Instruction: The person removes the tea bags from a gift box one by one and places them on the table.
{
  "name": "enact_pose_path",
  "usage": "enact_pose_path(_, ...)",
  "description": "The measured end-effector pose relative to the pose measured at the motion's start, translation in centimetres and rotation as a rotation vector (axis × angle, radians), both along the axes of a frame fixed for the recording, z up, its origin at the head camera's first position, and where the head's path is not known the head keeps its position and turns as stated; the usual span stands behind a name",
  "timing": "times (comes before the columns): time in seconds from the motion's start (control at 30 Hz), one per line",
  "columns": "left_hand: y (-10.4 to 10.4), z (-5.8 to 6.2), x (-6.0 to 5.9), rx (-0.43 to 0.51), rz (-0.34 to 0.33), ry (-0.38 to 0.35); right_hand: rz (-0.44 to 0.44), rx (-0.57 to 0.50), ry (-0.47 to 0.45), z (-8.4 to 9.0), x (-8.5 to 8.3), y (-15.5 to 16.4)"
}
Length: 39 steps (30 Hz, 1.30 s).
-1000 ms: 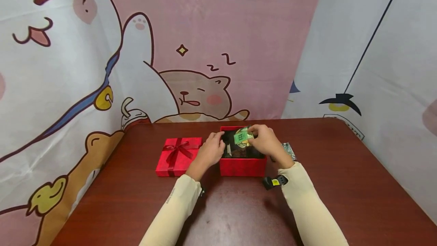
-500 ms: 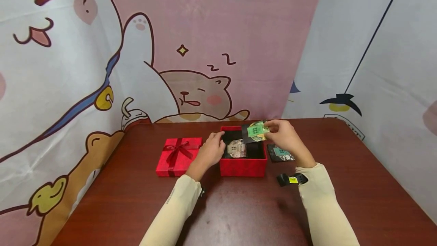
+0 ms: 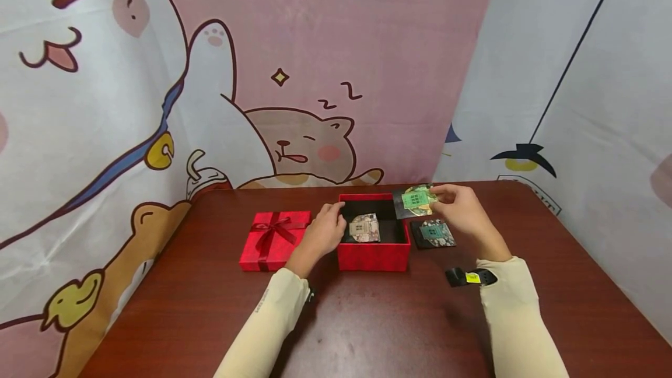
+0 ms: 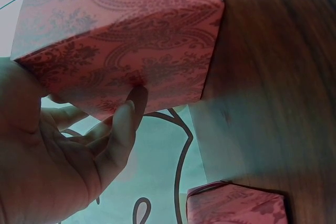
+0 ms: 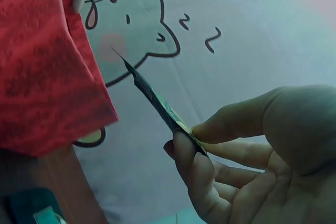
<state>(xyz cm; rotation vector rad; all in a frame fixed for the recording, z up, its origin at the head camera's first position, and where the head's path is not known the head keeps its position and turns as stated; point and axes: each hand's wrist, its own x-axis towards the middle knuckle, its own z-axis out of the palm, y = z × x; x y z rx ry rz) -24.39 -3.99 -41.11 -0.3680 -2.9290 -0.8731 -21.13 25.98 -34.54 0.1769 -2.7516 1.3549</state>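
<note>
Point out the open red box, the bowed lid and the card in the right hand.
open red box (image 3: 373, 256), head view, front wall.
bowed lid (image 3: 273, 238), head view, ribbon crossing on top.
card (image 3: 416, 199), head view, green printed face.

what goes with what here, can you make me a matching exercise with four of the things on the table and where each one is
Things:
1. green house card
2. beige house card
3. teal house card
4. ribboned lid

Places:
A. flat on the table right of the red box
B. inside the red box
C. pinched in the right hand
D. on the table left of the red box

Pairs: 1-C, 2-B, 3-A, 4-D
</note>
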Motion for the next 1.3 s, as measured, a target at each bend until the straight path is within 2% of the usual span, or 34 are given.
enact_pose_path(0.23, 0.0, -0.1, 0.0, 0.000, -0.001, -0.006, -0.025, -0.036, -0.025, -0.5, 0.2, 2.2)
enact_pose_path(0.8, -0.1, 0.0, 0.1, 0.014, -0.004, -0.004, -0.113, 0.003, -0.037, -2.6, 0.3, 7.1)
enact_pose_path(1.03, -0.1, -0.2, 0.1, 0.018, -0.008, -0.004, -0.140, -0.042, -0.072, -4.0, 0.2, 8.6)
enact_pose_path(1.3, -0.2, 0.0, 0.0, 0.023, -0.007, -0.018, -0.152, -0.053, -0.075, -5.0, 0.1, 10.1)
